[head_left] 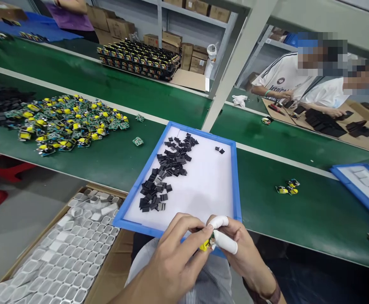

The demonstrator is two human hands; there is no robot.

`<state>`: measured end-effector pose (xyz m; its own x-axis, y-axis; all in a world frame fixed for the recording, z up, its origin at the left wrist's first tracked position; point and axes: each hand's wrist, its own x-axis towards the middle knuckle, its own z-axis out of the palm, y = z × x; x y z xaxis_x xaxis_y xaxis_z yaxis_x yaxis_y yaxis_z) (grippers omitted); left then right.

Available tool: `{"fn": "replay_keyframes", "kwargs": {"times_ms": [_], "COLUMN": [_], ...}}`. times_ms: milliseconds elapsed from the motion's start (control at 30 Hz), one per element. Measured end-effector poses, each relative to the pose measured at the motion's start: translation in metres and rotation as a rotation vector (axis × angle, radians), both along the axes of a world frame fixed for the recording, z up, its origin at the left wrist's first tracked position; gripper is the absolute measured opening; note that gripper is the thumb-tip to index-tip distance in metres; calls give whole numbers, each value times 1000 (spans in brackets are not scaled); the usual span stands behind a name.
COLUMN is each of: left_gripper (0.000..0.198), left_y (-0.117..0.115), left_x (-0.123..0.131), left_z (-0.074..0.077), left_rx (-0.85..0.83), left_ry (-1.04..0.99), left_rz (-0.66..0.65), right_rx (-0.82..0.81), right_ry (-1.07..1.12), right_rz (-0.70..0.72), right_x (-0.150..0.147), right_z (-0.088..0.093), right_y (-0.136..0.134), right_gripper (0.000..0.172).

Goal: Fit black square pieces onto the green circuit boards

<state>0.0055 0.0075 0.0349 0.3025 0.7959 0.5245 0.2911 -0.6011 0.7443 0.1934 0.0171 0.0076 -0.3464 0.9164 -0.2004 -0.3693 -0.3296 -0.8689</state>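
Observation:
Between both hands, over my lap at the near edge of the tray, is a small circuit board with a yellow part [205, 245]. My left hand [174, 257] pinches it from the left, and its fingers hide much of it. My right hand [235, 245] wears white finger covers on thumb and forefinger and grips the board from the right. Just beyond the hands lies a blue-rimmed white tray [209, 181]. Small black folded pieces [171, 162] are heaped along its left side, and two black pieces [220, 150] lie apart at its upper right.
A pile of yellow-topped circuit boards [73, 120] covers the bench at left. A carton of white housings [66, 249] stands at lower left. Three boards [288, 188] lie to the right, near another blue tray [362, 185]. A metal post [231, 63] rises behind. Co-workers sit across the bench.

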Motion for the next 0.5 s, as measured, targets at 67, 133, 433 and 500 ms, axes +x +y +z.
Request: {"fn": "replay_keyframes", "kwargs": {"times_ms": [67,133,433,500], "left_gripper": [46,46,46,46], "left_y": [0,-1,-2,0], "left_x": [0,0,-4,-7], "left_z": [0,-2,-5,-8], "left_rx": [-12,-18,-134,-144], "left_ry": [9,11,-40,-57], "left_rz": [-12,-25,-41,-23], "right_rx": [-17,-29,51,71], "right_ry": [-3,12,-93,-101], "right_rz": [-4,7,52,41], "right_x": [0,0,12,13], "right_z": [-2,-5,-18,-15], "right_y": [-1,-1,-4,-6], "right_gripper": [18,25,17,21]}}
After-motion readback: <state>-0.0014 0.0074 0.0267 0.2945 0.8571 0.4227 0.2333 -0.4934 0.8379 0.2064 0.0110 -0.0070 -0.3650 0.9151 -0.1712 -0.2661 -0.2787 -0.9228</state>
